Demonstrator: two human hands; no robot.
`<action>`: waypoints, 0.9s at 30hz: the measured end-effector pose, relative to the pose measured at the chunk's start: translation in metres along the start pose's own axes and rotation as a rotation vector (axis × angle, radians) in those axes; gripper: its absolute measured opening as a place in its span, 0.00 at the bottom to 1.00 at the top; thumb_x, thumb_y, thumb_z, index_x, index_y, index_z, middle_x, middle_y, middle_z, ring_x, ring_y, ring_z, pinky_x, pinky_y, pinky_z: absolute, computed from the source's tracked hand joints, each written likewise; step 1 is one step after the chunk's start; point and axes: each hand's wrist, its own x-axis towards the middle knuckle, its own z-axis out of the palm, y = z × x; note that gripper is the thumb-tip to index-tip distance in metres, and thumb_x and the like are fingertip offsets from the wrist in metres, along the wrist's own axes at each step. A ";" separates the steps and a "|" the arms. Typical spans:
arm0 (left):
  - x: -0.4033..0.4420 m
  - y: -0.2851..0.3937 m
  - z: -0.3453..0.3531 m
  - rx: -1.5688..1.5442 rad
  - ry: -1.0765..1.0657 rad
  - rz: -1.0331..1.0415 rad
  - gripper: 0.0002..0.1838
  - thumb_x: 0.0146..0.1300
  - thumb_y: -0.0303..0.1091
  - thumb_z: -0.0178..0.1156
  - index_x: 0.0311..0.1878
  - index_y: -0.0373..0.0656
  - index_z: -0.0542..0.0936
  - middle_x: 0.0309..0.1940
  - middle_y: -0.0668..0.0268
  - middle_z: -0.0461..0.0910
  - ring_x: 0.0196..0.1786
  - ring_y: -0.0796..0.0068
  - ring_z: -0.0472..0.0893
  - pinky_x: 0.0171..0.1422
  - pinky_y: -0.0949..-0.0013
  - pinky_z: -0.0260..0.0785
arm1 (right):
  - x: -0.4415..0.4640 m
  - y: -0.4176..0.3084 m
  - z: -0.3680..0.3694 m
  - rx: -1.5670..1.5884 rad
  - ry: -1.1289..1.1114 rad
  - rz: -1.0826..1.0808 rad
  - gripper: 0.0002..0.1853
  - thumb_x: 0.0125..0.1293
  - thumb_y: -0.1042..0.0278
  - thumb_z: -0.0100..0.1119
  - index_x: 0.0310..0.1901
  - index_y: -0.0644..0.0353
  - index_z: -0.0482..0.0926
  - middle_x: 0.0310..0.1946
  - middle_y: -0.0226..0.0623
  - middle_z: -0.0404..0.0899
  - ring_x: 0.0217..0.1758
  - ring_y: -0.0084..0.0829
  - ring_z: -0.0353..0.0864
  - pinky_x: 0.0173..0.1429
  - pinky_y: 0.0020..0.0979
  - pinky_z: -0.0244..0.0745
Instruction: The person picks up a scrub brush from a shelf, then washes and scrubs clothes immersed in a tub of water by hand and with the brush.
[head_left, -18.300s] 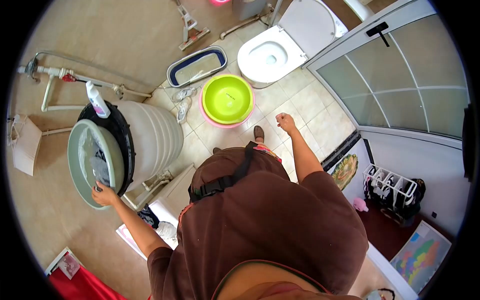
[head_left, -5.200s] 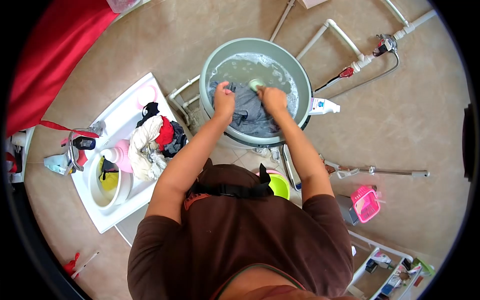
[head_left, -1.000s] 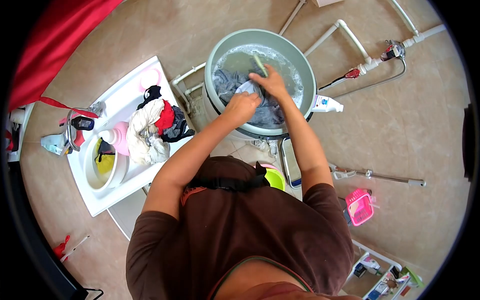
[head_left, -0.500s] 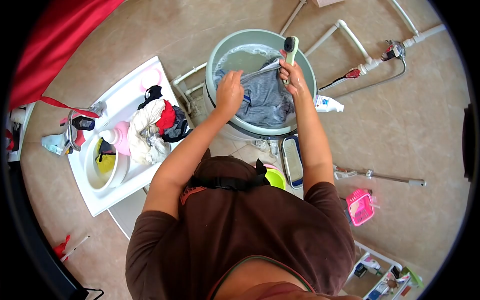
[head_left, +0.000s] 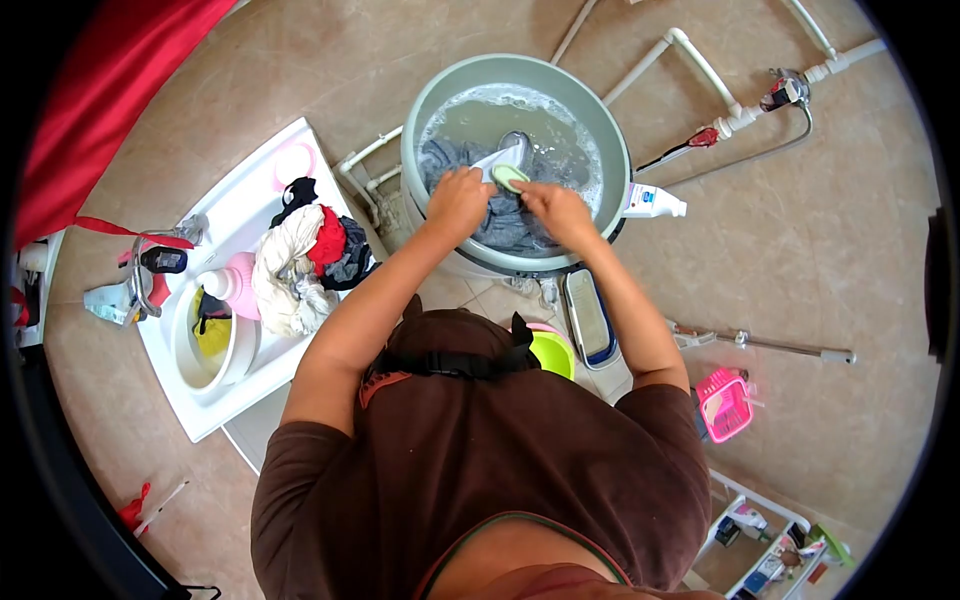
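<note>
Soapy water fills a large grey-green tub (head_left: 614,140), and a grey garment (head_left: 512,222) lies bunched in it with a pale edge raised above the water. My left hand (head_left: 460,204) is closed on that edge at the tub's near left side. In my right hand (head_left: 560,212) is a scrub brush (head_left: 510,177) with a light green handle, its back turned up. The brush lies against the raised pale cloth, just right of my left fingers; its bristles are hidden underneath.
A white sink (head_left: 170,385) on the left holds a pile of clothes (head_left: 290,260), a pink bottle (head_left: 240,285) and a white bucket (head_left: 240,345). Beside the tub's right rim is a white bottle (head_left: 655,202). A pink basket (head_left: 722,405) and white pipes (head_left: 700,70) are on the right.
My right hand has come down and left, turning the brush from upright to lying against the cloth. The cloth no longer stretches between both hands; more soapy water shows.
</note>
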 end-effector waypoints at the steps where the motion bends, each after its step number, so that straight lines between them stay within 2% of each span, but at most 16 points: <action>1: 0.001 0.000 0.000 0.005 -0.040 0.004 0.14 0.53 0.25 0.56 0.38 0.52 0.87 0.30 0.62 0.79 0.41 0.62 0.78 0.47 0.60 0.68 | 0.003 -0.001 0.003 -0.128 0.007 0.047 0.15 0.67 0.57 0.51 0.53 0.38 0.80 0.34 0.47 0.83 0.37 0.46 0.83 0.42 0.44 0.77; 3: 0.001 0.002 -0.003 0.016 -0.121 0.013 0.14 0.53 0.25 0.56 0.38 0.51 0.87 0.30 0.61 0.80 0.39 0.61 0.79 0.46 0.60 0.69 | 0.014 0.004 0.011 -0.384 0.019 0.141 0.13 0.66 0.58 0.52 0.50 0.39 0.82 0.33 0.46 0.83 0.36 0.46 0.83 0.40 0.45 0.77; 6: 0.001 -0.001 0.000 0.007 -0.069 0.030 0.13 0.52 0.25 0.57 0.37 0.50 0.87 0.29 0.60 0.80 0.38 0.61 0.80 0.45 0.59 0.70 | 0.053 0.041 0.020 -0.451 0.095 0.221 0.12 0.66 0.59 0.52 0.46 0.40 0.83 0.33 0.46 0.83 0.38 0.46 0.83 0.41 0.45 0.77; 9: -0.001 -0.004 0.000 -0.020 -0.080 -0.003 0.12 0.52 0.26 0.58 0.37 0.50 0.87 0.30 0.61 0.80 0.38 0.61 0.80 0.46 0.59 0.70 | 0.072 0.076 0.013 -0.436 0.124 0.266 0.13 0.67 0.55 0.51 0.49 0.40 0.82 0.36 0.46 0.83 0.40 0.46 0.83 0.43 0.47 0.76; 10: -0.002 -0.004 -0.002 -0.020 -0.070 -0.008 0.12 0.52 0.26 0.58 0.38 0.50 0.87 0.30 0.61 0.80 0.38 0.60 0.80 0.45 0.59 0.71 | 0.067 0.071 -0.001 -0.259 0.133 0.346 0.15 0.67 0.54 0.52 0.51 0.42 0.82 0.41 0.46 0.83 0.43 0.47 0.83 0.47 0.43 0.76; 12: -0.003 -0.002 -0.004 -0.023 -0.047 -0.023 0.12 0.52 0.26 0.58 0.38 0.50 0.87 0.31 0.61 0.80 0.38 0.60 0.80 0.45 0.59 0.71 | 0.056 0.077 -0.011 0.035 0.170 0.161 0.15 0.67 0.55 0.52 0.52 0.40 0.82 0.43 0.44 0.83 0.43 0.47 0.82 0.49 0.43 0.75; 15: -0.003 -0.002 0.000 -0.003 -0.073 -0.022 0.12 0.52 0.27 0.59 0.39 0.49 0.86 0.33 0.62 0.80 0.39 0.59 0.80 0.44 0.59 0.72 | 0.021 0.033 -0.008 0.296 0.053 -0.053 0.15 0.68 0.54 0.53 0.53 0.40 0.81 0.42 0.45 0.83 0.43 0.49 0.81 0.49 0.43 0.75; 16: -0.003 -0.001 0.001 0.007 -0.091 -0.005 0.12 0.52 0.27 0.59 0.39 0.49 0.86 0.32 0.62 0.81 0.38 0.59 0.80 0.44 0.59 0.72 | 0.011 0.012 -0.011 0.194 -0.115 -0.024 0.15 0.67 0.53 0.53 0.53 0.40 0.81 0.40 0.45 0.83 0.44 0.47 0.82 0.49 0.43 0.75; 18: -0.002 -0.003 0.001 0.037 -0.126 0.036 0.11 0.52 0.28 0.59 0.38 0.48 0.86 0.32 0.61 0.81 0.38 0.59 0.81 0.43 0.58 0.73 | 0.010 -0.011 -0.008 -0.187 -0.148 0.100 0.17 0.66 0.52 0.55 0.55 0.38 0.80 0.38 0.45 0.83 0.44 0.44 0.83 0.48 0.43 0.76; 21: 0.002 -0.005 0.003 0.053 -0.167 0.066 0.11 0.53 0.28 0.59 0.37 0.47 0.87 0.30 0.61 0.81 0.36 0.59 0.81 0.42 0.58 0.73 | 0.044 0.031 0.012 -0.353 -0.052 0.197 0.17 0.66 0.53 0.55 0.56 0.38 0.78 0.38 0.46 0.83 0.45 0.42 0.84 0.47 0.44 0.77; 24: 0.004 -0.006 0.004 0.015 -0.125 0.101 0.10 0.53 0.27 0.58 0.37 0.46 0.87 0.28 0.60 0.82 0.34 0.59 0.82 0.41 0.58 0.74 | 0.076 0.061 0.030 -0.358 0.040 0.268 0.17 0.65 0.55 0.55 0.56 0.38 0.78 0.38 0.47 0.83 0.45 0.43 0.84 0.47 0.44 0.77; 25: 0.005 -0.004 0.001 -0.004 -0.244 0.048 0.10 0.54 0.28 0.59 0.38 0.46 0.87 0.34 0.58 0.82 0.42 0.59 0.81 0.46 0.57 0.73 | 0.081 0.064 0.031 -0.348 0.017 0.317 0.16 0.67 0.61 0.50 0.55 0.43 0.78 0.41 0.46 0.83 0.46 0.45 0.83 0.49 0.45 0.77; 27: 0.003 -0.002 -0.004 -0.012 -0.200 0.055 0.11 0.54 0.29 0.58 0.40 0.46 0.86 0.40 0.59 0.80 0.47 0.58 0.79 0.47 0.57 0.73 | 0.091 0.074 0.042 -0.330 0.025 0.388 0.16 0.68 0.64 0.46 0.55 0.47 0.78 0.44 0.49 0.82 0.47 0.47 0.83 0.52 0.46 0.76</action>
